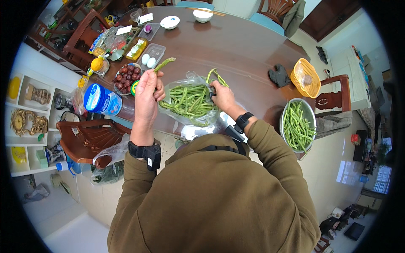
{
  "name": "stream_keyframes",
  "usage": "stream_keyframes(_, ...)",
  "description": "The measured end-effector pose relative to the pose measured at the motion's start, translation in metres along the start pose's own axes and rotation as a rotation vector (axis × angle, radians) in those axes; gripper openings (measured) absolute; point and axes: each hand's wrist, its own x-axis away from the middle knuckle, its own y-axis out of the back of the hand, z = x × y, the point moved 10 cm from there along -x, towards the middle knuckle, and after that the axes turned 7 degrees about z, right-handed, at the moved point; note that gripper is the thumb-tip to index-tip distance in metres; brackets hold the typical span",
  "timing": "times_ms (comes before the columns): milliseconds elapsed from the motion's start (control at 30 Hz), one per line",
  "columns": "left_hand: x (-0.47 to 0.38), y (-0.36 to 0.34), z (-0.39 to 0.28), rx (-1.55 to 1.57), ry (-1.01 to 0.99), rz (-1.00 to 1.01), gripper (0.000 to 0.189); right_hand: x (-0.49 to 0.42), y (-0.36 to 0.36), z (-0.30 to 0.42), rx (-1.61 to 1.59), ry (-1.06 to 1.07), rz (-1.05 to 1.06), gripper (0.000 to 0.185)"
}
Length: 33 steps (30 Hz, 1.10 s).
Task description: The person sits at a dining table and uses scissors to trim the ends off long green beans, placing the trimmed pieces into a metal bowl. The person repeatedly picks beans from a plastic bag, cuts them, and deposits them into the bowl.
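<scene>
My left hand (148, 87) pinches one green bean pod (165, 64), which points up and to the right, left of an open clear plastic bag (171, 84). A heap of long green beans (190, 101) fills the bag in front of me. At the bag's right side, my right hand (224, 97) is closed around a black-handled tool (212, 95); its working end is hidden. A few longer pods (218, 77) stick out just beyond that hand. Farther right, a metal bowl (281, 121) holds many green beans (297, 125).
A yellow basket (297, 79) and a dark cloth-like item (279, 76) lie right. On the left are a blue-lidded tub (102, 99), a plate of dark red dates (127, 77), a plastic box with two eggs (156, 50) and bottles. Two white bowls (170, 22) stand far back.
</scene>
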Motion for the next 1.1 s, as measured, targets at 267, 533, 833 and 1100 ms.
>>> stream_keyframes(267, 0.011, 0.015, -0.002, -0.030, -0.098, -0.035, 0.024, 0.007, 0.113, -0.007, -0.184, -0.072, -0.260, 0.033)
stream_keyframes(533, 0.006, 0.002, 0.017, -0.069, -0.022, -0.009, 0.024, 0.006, -0.003, 0.014, 0.221, -0.008, 0.088, 0.034)
stream_keyframes(833, 0.019, 0.002, 0.050, -0.048, 0.089, -0.008, 0.022, -0.016, 0.017, -0.018, 0.037, -0.111, -0.144, 0.033)
stream_keyframes(1100, 0.018, 0.019, 0.060, -0.007, 0.097, -0.120, 0.022, 0.027, 0.203, -0.004, -0.819, 0.122, -0.415, 0.024)
